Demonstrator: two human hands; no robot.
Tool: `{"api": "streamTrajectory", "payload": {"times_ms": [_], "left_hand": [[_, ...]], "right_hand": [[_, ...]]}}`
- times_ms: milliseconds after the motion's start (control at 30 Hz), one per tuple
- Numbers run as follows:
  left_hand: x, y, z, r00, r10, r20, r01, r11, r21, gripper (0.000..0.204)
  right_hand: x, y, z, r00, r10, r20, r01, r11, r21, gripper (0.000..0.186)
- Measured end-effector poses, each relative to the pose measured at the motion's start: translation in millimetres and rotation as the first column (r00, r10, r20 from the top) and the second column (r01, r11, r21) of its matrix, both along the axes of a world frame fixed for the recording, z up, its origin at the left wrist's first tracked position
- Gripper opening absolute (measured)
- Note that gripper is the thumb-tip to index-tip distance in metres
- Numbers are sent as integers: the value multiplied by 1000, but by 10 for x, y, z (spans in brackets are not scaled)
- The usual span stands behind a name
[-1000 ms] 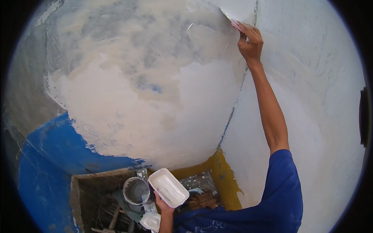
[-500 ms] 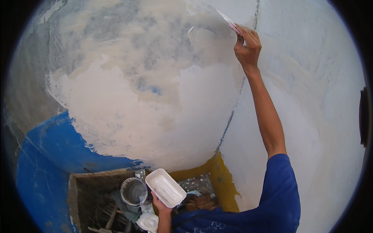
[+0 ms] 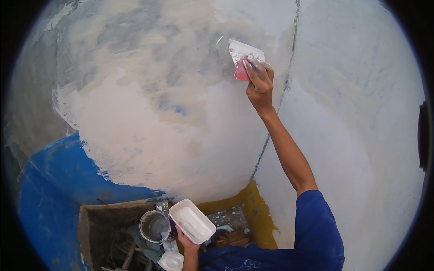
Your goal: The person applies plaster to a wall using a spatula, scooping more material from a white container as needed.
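Note:
My right hand [image 3: 261, 86] is raised in front of the wall, its fingers closed around a putty knife [image 3: 244, 52] with a wide pale blade and a red grip. White paste coats the blade. Low down, my left hand [image 3: 186, 239] holds a white rectangular tub [image 3: 193, 221] by its near left side; white paste smears its inside. The plastered wall [image 3: 149, 122] ahead carries smooth cream filler over patchy grey. Near the blade, a small white ridge [image 3: 220, 39] stands out on the wall.
A round bucket [image 3: 155, 226] with grey residue stands left of the tub, beside a crumpled white bag [image 3: 171, 261]. Sticks and debris lie inside a concrete-edged recess [image 3: 83, 230]. Blue paint [image 3: 68, 167] covers the lower left wall, yellow paint [image 3: 260, 212] the lower corner. A dark crack [image 3: 289, 67] runs along the wall corner.
My right hand has moved left and down from the corner, turning the putty knife so its broad blade shows. My left hand and the tub have barely shifted.

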State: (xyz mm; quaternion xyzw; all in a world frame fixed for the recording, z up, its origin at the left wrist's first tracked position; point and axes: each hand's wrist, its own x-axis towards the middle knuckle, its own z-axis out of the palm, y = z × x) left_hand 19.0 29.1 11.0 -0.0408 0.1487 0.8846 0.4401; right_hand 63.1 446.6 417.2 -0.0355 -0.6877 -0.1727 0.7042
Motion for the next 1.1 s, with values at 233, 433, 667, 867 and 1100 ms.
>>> {"api": "streamTrajectory", "payload": {"times_ms": [233, 433, 667, 867, 1100], "left_hand": [[-56, 62, -39, 998, -14, -66, 14, 1000, -7, 73], [-41, -68, -77, 1000, -12, -17, 12, 999, -31, 74], [-10, -39, -210, 1000, -24, 19, 24, 1000, -20, 75], [-32, -60, -134, 999, -28, -21, 27, 999, -39, 76], [-70, -84, -101, 1000, 1, -17, -1, 1000, -10, 75]], "right_hand": [[220, -61, -809, 987, -16, 160, 28, 997, -72, 54], [547, 70, 989, 991, -102, -92, 106, 993, 45, 35], [411, 175, 294, 972, -201, 118, 181, 970, 160, 53], [394, -194, -583, 952, -78, 297, 64, 996, 56, 53], [324, -42, 998, 998, -34, -49, 35, 999, 30, 51]]}}
